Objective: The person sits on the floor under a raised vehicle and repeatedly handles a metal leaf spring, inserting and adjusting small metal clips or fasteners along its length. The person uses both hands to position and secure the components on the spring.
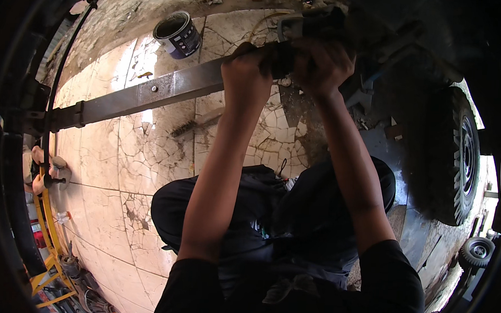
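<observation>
A grey metal beam [169, 88] runs from the left side up toward my hands, with a bolt head [154, 88] on its face. My left hand [247, 67] is closed at the beam's right end, knuckles up. Beside it, my right hand [324, 64] is bent over a dark part [282, 60] in deep shadow. The fingers of both hands curl round something there, but the shade hides its shape. Both forearms reach forward over my bent knees.
Beyond the beam stands an open paint can [184, 41]. A wire brush [193, 126] lies on the cracked tile floor [149, 174]. To the right are a large tyre [465, 160] and a small wheel [477, 252]. A yellow metal frame [47, 220] stands at the lower left.
</observation>
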The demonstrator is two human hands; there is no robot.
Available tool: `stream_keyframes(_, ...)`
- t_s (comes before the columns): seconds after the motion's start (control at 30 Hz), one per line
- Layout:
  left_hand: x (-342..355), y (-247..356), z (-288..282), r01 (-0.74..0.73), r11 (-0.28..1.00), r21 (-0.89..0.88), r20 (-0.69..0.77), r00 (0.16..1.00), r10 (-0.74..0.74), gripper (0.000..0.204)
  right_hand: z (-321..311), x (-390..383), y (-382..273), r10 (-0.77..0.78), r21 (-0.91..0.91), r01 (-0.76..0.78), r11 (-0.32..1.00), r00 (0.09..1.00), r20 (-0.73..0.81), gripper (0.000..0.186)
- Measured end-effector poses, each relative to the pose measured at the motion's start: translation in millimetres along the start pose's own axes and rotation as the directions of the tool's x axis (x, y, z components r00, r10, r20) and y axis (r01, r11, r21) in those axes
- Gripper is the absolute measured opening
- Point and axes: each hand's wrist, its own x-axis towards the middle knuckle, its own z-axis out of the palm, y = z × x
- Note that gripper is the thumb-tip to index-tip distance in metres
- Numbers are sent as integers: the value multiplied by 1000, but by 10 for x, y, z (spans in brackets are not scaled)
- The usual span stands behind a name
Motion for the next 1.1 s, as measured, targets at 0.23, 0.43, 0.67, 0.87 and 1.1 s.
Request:
stream_keyframes(0.23,-94,47,-92,-46,998,32,-21,999,46,16,-5,-13,-20,31,29,-30,999,999,-15,17)
stream_keyframes(0.43,-106,44,15,-22,999,-33,-81,996,19,26,-8,8,9,0,19,1,1000,1000,-19,15)
stream_keyframes(0.67,-123,17,90,-6,1000,8,-98,995,7,23,-3,6,-63,49,47,-48,998,999,-13,14)
stream_keyframes(0.87,-170,39,88,-17,1000,-16,-118,993,15,25,-34,6,14,-6,-25,6,1000,1000,-10,15)
stream_keyframes(1.1,-96,42,180,-21,1000,-18,-166,986,18,21,-5,-7,-36,40,25,-40,999,999,-17,16)
